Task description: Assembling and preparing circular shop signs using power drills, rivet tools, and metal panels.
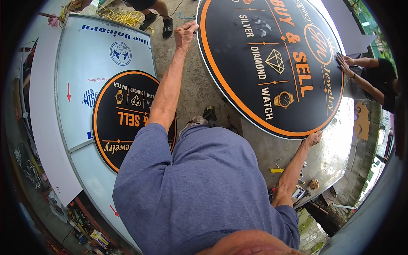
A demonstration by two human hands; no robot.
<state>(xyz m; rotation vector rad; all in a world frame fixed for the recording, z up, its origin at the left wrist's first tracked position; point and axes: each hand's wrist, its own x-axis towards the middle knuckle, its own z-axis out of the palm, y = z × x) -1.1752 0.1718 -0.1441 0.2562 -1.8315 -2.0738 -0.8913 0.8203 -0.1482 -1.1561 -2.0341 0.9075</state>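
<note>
A large round black sign (238, 85) with an orange ring and a white edge lies tilted at the upper right, over a worktable (329, 163). My left hand (184, 36) is closed on its left rim, with the arm stretched out. At the near rim my right hand (313, 139) grips the edge from below, its fingers partly hidden under the sign. Across from me, a co-worker's hands (345, 66) rest on the sign's right side.
To my left a smaller round black sign (121, 104) lies on a light blue framed panel (80, 55). A white sheet (46, 127) runs along the panel. Yellow cable (121, 16) lies beyond, near another person's shoe (167, 27). A yellow-handled tool (276, 170) and a brown lump (314, 184) sit on the table.
</note>
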